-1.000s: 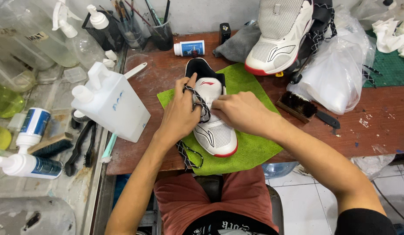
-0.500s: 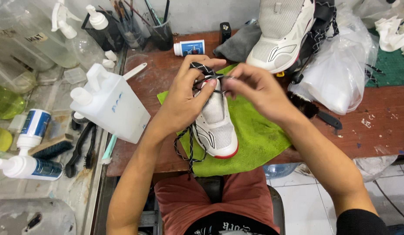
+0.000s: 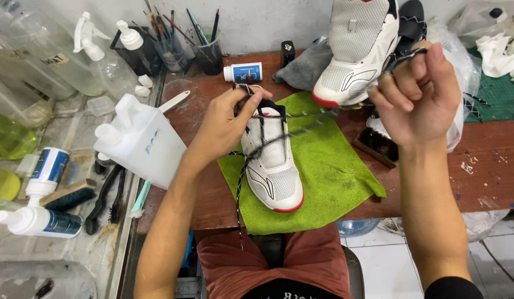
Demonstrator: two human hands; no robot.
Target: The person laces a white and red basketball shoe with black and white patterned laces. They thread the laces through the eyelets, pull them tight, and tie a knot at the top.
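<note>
A white mesh sneaker (image 3: pixel 273 166) with a red-edged sole lies on a green cloth (image 3: pixel 329 171), toe toward me. My left hand (image 3: pixel 226 124) grips the shoe's collar and pinches a black-and-white shoelace (image 3: pixel 301 126) there. My right hand (image 3: pixel 417 91) is raised to the right, shut on the other stretch of the lace, which runs taut and blurred from the shoe up to it. A loose end of the lace hangs down past the table's front edge.
A second white sneaker (image 3: pixel 356 50) stands at the back beside a plastic bag (image 3: pixel 459 66) and a dark brush (image 3: pixel 376 145). A white jug (image 3: pixel 140 141), spray bottles, a cup of paintbrushes (image 3: pixel 207 47) and brushes crowd the left side. A grey cloth (image 3: pixel 307 66) lies behind.
My right hand has pulled the lace up and away to the right, drawing it taut through the shoe. My left hand has stayed at the shoe's collar. The view has shifted slightly.
</note>
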